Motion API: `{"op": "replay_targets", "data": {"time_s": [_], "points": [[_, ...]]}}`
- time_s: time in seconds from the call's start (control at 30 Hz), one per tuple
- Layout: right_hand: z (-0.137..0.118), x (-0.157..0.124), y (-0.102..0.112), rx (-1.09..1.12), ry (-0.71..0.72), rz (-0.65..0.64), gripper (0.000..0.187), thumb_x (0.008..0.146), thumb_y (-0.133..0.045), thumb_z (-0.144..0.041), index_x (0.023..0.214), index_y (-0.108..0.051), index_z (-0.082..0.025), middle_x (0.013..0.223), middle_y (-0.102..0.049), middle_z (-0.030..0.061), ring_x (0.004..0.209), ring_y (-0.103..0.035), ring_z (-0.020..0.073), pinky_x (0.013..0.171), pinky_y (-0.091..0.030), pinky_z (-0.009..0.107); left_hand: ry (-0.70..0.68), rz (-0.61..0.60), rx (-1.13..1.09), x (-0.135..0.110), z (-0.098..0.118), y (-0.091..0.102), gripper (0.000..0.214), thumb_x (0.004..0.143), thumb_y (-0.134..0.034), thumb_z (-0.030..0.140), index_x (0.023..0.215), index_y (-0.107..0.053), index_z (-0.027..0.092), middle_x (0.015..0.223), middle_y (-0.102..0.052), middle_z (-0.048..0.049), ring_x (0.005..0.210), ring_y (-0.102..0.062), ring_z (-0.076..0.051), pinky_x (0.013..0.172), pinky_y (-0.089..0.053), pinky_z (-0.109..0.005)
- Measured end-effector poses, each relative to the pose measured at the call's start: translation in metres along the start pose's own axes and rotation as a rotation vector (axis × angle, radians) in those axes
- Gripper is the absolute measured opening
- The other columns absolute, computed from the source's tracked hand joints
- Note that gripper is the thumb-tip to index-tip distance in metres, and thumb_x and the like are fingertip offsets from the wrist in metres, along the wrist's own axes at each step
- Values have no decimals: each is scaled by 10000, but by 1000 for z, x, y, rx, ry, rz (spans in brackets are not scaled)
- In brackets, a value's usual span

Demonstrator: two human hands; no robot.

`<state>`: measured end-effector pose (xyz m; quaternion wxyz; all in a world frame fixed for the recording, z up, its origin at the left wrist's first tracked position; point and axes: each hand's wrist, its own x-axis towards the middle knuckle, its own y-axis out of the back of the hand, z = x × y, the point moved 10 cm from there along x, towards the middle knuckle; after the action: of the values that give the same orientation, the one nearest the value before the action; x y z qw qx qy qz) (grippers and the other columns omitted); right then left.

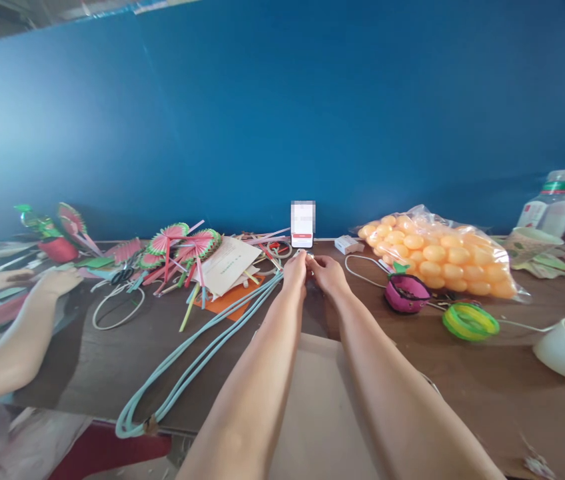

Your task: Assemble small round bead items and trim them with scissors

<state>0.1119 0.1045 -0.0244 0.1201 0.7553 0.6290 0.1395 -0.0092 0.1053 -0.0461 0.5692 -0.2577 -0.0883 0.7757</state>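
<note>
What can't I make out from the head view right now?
Head view: anything between the left hand and right hand, hidden by both hands.
Head view: phone, upper screen covered by pixelation.
Head view: white paper, print too small.
Head view: bottle at far right, label text blurred.
Head view: co-worker's nearer arm, cut off by the left edge.

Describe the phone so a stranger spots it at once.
Find the blue wall behind the table. Near its foot, just beyond the left hand and right hand, stands the phone. Its lit white screen with a red bar sets it apart from the small white box to its right.
</note>
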Motion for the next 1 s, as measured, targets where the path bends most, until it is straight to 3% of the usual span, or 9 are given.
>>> {"op": "replay_targets", "data": {"time_s": [0.37, 0.83, 1.0], "points": [[-4, -5, 1, 23, -25, -14, 352, 860, -618, -474, 1001, -725, -169, 960, -760, 101, 909, -708, 225, 783, -529, 303, -22, 3, 29, -2, 2, 1, 197, 869, -648, 330, 950, -686, 155, 665, -645, -42, 637, -670, -189, 593, -509, -267], [-8, -5, 2, -26, -13, -19, 322, 886, -613, -421, 1030, -722, -155, 1033, -758, 109, 982, -698, 224, 850, -496, 294, -30, -17, -6, 3, 0, -1, 177, 874, -619, 302, 866, -660, 131, 615, -594, -11, 527, -601, -132, 554, -503, -239], [-8, -7, 2, -13, -37, -28, 370, 876, -620, -454, 1070, -724, -157, 1064, -755, 105, 961, -702, 217, 828, -502, 286, -32, -4, 14, 1, 1, 0, 167, 864, -626, 297, 868, -663, 134, 654, -632, -38, 586, -640, -158, 566, -504, -248]]}}
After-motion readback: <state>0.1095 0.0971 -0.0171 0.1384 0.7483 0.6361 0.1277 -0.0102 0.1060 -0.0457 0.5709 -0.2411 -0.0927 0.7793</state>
